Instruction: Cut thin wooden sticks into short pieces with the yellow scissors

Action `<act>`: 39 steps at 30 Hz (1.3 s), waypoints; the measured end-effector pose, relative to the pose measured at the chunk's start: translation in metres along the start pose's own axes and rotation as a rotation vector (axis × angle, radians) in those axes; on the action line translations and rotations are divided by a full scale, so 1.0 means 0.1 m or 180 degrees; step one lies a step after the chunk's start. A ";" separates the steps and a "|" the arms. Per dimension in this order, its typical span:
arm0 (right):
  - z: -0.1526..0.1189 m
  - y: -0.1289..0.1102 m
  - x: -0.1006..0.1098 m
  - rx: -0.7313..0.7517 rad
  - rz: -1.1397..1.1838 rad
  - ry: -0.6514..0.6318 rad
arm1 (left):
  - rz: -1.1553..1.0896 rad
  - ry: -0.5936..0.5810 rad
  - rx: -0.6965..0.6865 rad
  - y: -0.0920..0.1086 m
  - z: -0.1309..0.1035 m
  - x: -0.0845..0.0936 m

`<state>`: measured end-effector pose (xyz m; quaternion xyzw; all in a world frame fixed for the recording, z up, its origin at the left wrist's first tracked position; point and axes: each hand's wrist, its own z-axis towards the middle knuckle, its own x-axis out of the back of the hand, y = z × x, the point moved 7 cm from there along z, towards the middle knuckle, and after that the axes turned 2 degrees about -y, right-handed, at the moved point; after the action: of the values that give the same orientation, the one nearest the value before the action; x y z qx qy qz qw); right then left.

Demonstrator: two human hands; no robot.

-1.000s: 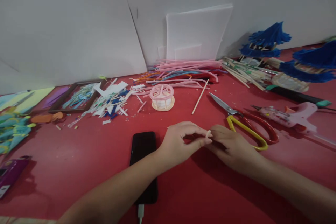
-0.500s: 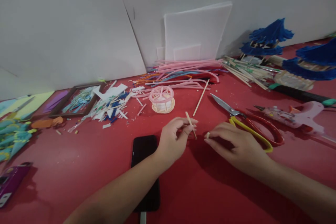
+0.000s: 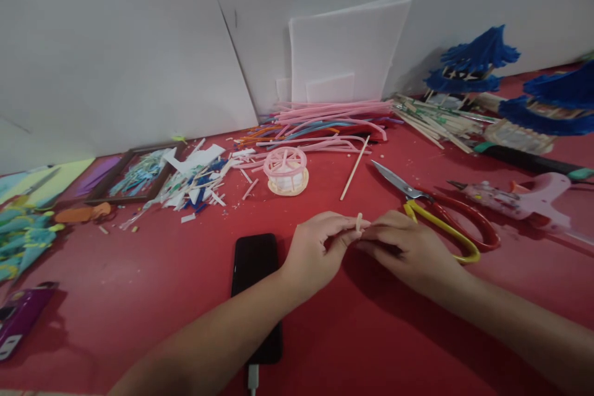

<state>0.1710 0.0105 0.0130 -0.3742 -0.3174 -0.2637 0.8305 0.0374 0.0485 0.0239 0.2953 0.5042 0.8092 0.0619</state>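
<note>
My left hand (image 3: pixel 320 247) is closed in a pinch on a thin wooden stick (image 3: pixel 359 221), whose pale end pokes up above the fingertips. Right against it, my right hand (image 3: pixel 408 244) is also pinched, its fingertips meeting the left ones. A short bit of stick was in those right fingers a moment ago; now the fingers mostly hide it. Beyond the hands stands a small round pink frame (image 3: pixel 285 164) on a pale wooden base. A loose wooden stick (image 3: pixel 355 168) lies to its right. Scissors (image 3: pixel 431 207) with red and yellow handles lie just beyond my right hand.
A black phone (image 3: pixel 255 266) with a cable lies under my left forearm. A pink glue gun (image 3: pixel 515 198) and blue-roofed models (image 3: pixel 477 59) are at right. Pink strips (image 3: pixel 334 112) and bundled sticks (image 3: pixel 434 120) line the wall. Scraps (image 3: pixel 199 182) and a purple object (image 3: pixel 23 315) are at left.
My hands have come together: the left moved right with its stick and the fingertips now meet. The stick's end now points more upright.
</note>
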 end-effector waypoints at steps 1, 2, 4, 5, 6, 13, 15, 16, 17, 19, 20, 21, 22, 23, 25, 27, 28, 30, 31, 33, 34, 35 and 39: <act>0.00 0.00 0.00 0.0004 0.0003 -0.0008 | -0.0005 -0.0008 0.0009 0.00 0.00 0.00; 0.00 0.00 0.00 0.0008 0.0004 -0.0015 | -0.0024 -0.0007 0.0037 0.00 0.00 0.00; 0.01 -0.01 -0.01 0.0025 0.0003 -0.0021 | -0.0087 0.0009 0.0164 -0.03 0.00 0.00; 0.02 -0.02 -0.01 0.0034 0.0002 -0.0022 | -0.0141 0.0002 0.0273 -0.05 0.00 -0.01; 0.02 -0.02 -0.01 0.0047 0.0005 -0.0025 | -0.0215 -0.0017 0.0411 -0.08 0.00 -0.02; 0.01 -0.04 -0.03 0.0189 0.0083 -0.0038 | -0.0925 -0.0045 0.1123 -0.26 -0.05 -0.12; 0.00 -0.05 -0.04 0.0240 0.0114 -0.0067 | -0.0956 -0.0061 0.1057 -0.23 -0.06 -0.13; 0.00 -0.06 -0.04 0.0256 0.0126 -0.0081 | -0.0912 -0.0067 0.0999 -0.21 -0.06 -0.12; 0.00 -0.06 -0.04 0.0264 0.0130 -0.0092 | -0.0826 -0.0076 0.0935 -0.18 -0.06 -0.11; -0.01 -0.06 -0.03 0.0262 0.0119 -0.0099 | -0.0578 -0.0102 0.0821 -0.13 -0.05 -0.09; -0.01 -0.06 -0.04 0.0255 0.0102 -0.0103 | -0.0448 -0.0109 0.0782 -0.11 -0.05 -0.08; -0.01 -0.06 -0.04 0.0244 0.0078 -0.0106 | -0.0339 -0.0113 0.0761 -0.10 -0.04 -0.06; -0.01 -0.06 -0.05 0.0230 0.0050 -0.0108 | -0.0258 -0.0118 0.0751 -0.09 -0.04 -0.05; -0.01 -0.06 -0.06 0.0217 0.0020 -0.0116 | -0.0214 -0.0119 0.0758 -0.09 -0.04 -0.05; -0.01 -0.06 -0.09 0.0205 -0.0040 -0.0162 | -0.0193 -0.0096 0.0802 -0.10 -0.04 -0.03; 0.01 -0.08 -0.10 0.0219 -0.0100 -0.0257 | -0.0169 -0.0072 0.0848 -0.11 -0.05 -0.02; 0.01 -0.08 -0.09 0.0225 -0.0134 -0.0317 | -0.0171 -0.0054 0.0864 -0.12 -0.06 -0.02; 0.02 -0.04 0.00 0.0198 -0.0197 -0.0391 | -0.0257 -0.0041 0.0902 -0.14 -0.07 -0.03; 0.01 0.01 0.08 0.0099 -0.0320 -0.0406 | -0.0343 -0.0040 0.0921 -0.15 -0.07 -0.04; -0.03 0.18 0.27 -0.0284 -0.0729 -0.0373 | -0.0516 -0.0033 0.0946 -0.18 -0.08 -0.05; -0.08 0.32 0.37 -0.0667 -0.1257 -0.0400 | -0.0556 -0.0030 0.0946 -0.18 -0.08 -0.06; -0.13 0.44 0.45 -0.0915 -0.1512 -0.0426 | -0.0563 -0.0031 0.0937 -0.19 -0.09 -0.06; -0.33 0.76 0.58 -0.1452 -0.1978 -0.0677 | -0.0520 -0.0107 0.0928 -0.20 -0.09 -0.09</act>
<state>0.2711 0.0170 0.0039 -0.4604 -0.4329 -0.5259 0.5693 0.0361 0.0476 0.0001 0.2727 0.6374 0.7147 0.0925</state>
